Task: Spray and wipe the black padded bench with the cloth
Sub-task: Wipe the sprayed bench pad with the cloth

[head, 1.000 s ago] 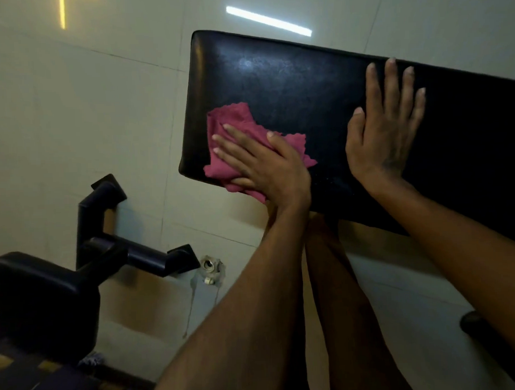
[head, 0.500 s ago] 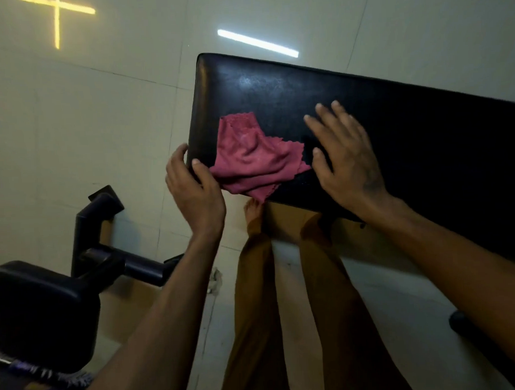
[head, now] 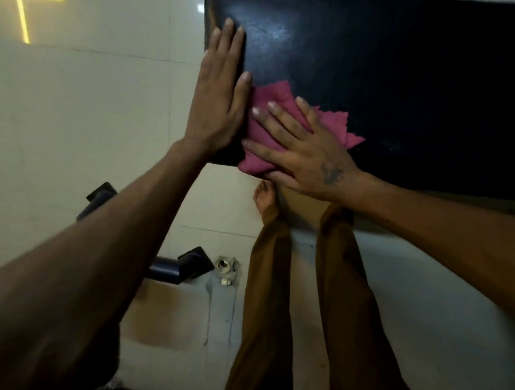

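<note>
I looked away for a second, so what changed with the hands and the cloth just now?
The cloth swapped hands: a second ago the left hand pressed it, then let go and moved to the bench's end edge. The right hand, earlier flat on bare padding, slid left and now presses the cloth with straight fingers. The cloth stayed near the bench's front corner.

Dim, warm indoor light. A yellow strip reflection (head: pixel 24 25) glows on the glossy floor (head: pixel 87 113) at upper left; soft sheen marks the black worktop (head: pixel 392 73). Forearms at the lower edges look blurred and stretched.
</note>
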`<state>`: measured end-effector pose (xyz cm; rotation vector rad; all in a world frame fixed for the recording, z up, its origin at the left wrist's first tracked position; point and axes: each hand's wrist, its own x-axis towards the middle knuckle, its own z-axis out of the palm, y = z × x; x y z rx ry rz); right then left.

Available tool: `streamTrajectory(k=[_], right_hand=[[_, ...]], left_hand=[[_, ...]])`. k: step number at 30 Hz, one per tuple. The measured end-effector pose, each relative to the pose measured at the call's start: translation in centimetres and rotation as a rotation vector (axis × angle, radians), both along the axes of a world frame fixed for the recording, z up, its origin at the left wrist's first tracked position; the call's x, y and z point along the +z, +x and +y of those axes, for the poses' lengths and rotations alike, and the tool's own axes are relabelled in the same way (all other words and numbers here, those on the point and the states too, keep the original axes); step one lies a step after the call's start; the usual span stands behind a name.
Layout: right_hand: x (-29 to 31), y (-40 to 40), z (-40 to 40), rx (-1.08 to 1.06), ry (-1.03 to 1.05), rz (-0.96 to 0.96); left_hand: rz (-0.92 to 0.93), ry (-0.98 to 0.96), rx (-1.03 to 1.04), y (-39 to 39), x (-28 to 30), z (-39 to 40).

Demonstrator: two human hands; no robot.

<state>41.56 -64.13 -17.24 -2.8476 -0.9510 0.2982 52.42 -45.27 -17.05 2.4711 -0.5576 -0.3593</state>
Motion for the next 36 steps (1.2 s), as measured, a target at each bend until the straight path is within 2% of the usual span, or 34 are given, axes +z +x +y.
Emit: streamTrajectory(k=[7,11,14,18,20,23,27,29,31,34,36], right_hand=[[0.3,-4.4,-5.7,-0.07,-0.052,0.056],[0.2,-3.7,-1.4,-0.257,-0.126,0.064],[-0.5,-4.0,0.6,-0.318,-0.116,0.014],[-1.3,-6.7,-2.9,-0.173,-0.009,-0.071],[-1.1,-8.2,-6.9,-0.173,-0.006,-0.07],[-0.2,-9.3,-11.0,-0.361,-0.036,-0.014],[0.4,-9.1,-6.5,-0.676,-0.081,-0.006],[0.2,-8.4,-3.3,-0.697,-0.014,0.012],[0.1,-7.9,-2.2,-0.618,0.041,0.034],[-0.2,-8.9,-4.9,-0.567,0.089,0.032],[0.1,-10.5,-7.6,-0.695,0.047,0.046]], left_hand=[[-0.19,0.114,0.014,-0.6,-0.7,-0.6],[-0.233,0.08,0.033,-0.7,-1.4,-0.8],[-0.219,0.097,0.025,-0.8,-1.4,-0.7],[-0.241,0.189,0.043,-1.1,-0.6,-1.3],[-0.257,0.238,0.035,-1.6,-0.2,-2.2],[-0.252,0.268,0.03,-3.3,-0.1,-4.5],[-0.255,0.318,0.118,-4.4,-0.5,-6.2],[-0.272,0.32,0.133,-4.3,-0.6,-6.2],[-0.284,0.327,0.127,-4.1,-0.6,-6.0],[-0.276,0.323,0.111,-4.1,-0.7,-6.1],[-0.248,0.313,0.119,-4.2,-0.6,-6.1]])
